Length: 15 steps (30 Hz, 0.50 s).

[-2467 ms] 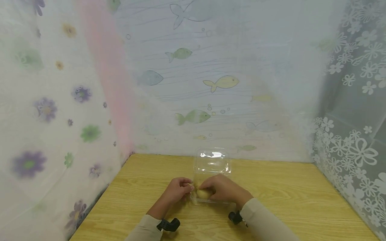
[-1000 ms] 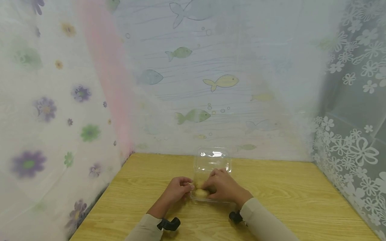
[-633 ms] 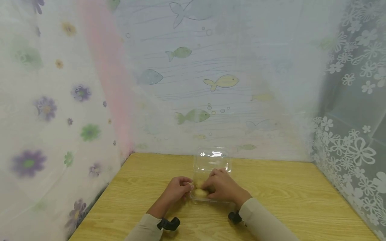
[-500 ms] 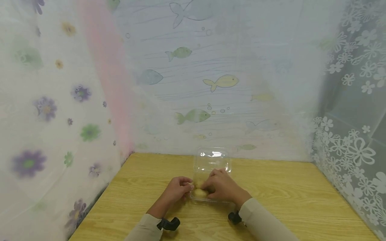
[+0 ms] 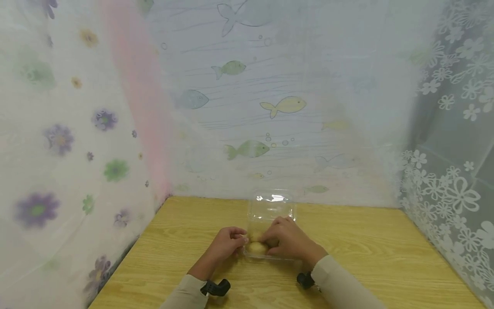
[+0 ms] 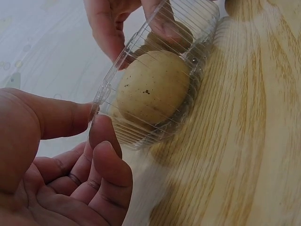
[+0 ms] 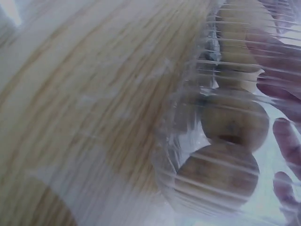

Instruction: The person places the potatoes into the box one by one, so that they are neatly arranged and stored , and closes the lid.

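A clear plastic clamshell container (image 5: 270,254) lies on the wooden table (image 5: 366,257), its lid (image 5: 272,206) standing open at the back. Round tan items (image 6: 153,92) sit inside; the right wrist view shows several (image 7: 235,120) through the ridged wall. My left hand (image 5: 240,241) pinches the container's left rim between thumb and forefinger (image 6: 101,136). My right hand (image 5: 272,237) lies over the container; in the left wrist view its fingers (image 6: 108,33) curl over the far rim, one outside and one inside. Those fingers (image 7: 282,66) show blurred behind the plastic.
Translucent curtains close off the table: flowers on the left (image 5: 58,141), fish at the back (image 5: 285,105), white flowers on the right (image 5: 447,189). Bare wood lies on both sides of the container. Black wrist mounts (image 5: 216,287) sit by my sleeves.
Since 2.5 s ago my right hand has slid from the front of the container toward its back rim. Over the last second both hands stay almost still.
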Motion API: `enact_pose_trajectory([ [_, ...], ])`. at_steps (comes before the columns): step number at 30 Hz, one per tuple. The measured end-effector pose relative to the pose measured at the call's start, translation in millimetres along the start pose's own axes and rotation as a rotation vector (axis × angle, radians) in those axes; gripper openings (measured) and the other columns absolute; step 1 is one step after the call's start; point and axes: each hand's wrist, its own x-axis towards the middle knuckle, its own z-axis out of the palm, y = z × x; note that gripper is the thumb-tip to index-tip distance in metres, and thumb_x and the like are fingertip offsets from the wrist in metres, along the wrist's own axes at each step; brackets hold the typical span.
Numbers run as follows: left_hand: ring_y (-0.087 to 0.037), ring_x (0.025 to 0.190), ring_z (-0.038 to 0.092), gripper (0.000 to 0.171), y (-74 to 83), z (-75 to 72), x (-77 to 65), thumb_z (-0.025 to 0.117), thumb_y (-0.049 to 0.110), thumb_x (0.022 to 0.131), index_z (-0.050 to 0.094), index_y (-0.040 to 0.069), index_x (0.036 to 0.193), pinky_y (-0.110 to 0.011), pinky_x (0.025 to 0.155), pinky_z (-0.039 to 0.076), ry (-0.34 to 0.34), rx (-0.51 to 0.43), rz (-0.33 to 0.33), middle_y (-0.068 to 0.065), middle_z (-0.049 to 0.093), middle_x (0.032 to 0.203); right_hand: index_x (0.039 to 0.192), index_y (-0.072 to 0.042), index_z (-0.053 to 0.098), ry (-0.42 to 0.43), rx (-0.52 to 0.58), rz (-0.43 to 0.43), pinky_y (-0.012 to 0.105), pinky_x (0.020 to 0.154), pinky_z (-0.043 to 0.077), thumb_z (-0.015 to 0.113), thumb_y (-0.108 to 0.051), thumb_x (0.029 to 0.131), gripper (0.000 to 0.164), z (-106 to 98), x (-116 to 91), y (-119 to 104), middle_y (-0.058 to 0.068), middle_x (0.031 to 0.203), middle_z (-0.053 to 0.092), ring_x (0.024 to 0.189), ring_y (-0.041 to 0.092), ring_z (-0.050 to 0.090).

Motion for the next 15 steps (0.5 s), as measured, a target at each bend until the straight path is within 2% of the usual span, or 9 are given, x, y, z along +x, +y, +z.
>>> enact_pose_trajectory([
  [8, -0.014, 0.075, 0.064, 0.039, -0.7, -0.7, 0.1, 0.072, 0.015, 0.098, 0.063, -0.008, 0.127, -0.031, 0.061, 0.053, -0.007, -0.010, 0.006, -0.010, 0.070, 0.098, 0.107, -0.033, 0.080, 0.050, 0.006, -0.015, 0.040, 0.090, 0.040, 0.091, -0.039, 0.077, 0.033, -9, -10, 3, -0.019, 0.111, 0.076, 0.105, 0.007, 0.056],
  [11, -0.015, 0.076, 0.064, 0.039, -2.4, -2.1, 1.2, 0.072, 0.016, 0.098, 0.063, -0.007, 0.127, -0.030, 0.061, 0.053, -0.015, -0.001, 0.005, -0.009, 0.069, 0.098, 0.106, -0.027, 0.080, 0.089, -0.016, -0.035, 0.043, 0.092, 0.045, 0.091, -0.035, 0.076, 0.033, -14, -18, 4, -0.014, 0.113, 0.076, 0.106, 0.010, 0.061],
  [15, -0.015, 0.077, 0.065, 0.038, -3.2, -3.5, 1.7, 0.071, 0.018, 0.098, 0.064, -0.006, 0.127, -0.030, 0.061, 0.054, -0.022, 0.009, 0.008, -0.009, 0.070, 0.098, 0.110, -0.019, 0.080, 0.146, 0.037, -0.062, 0.047, 0.098, 0.050, 0.091, -0.027, 0.078, 0.036, -20, -30, 6, -0.006, 0.115, 0.077, 0.109, 0.014, 0.068],
])
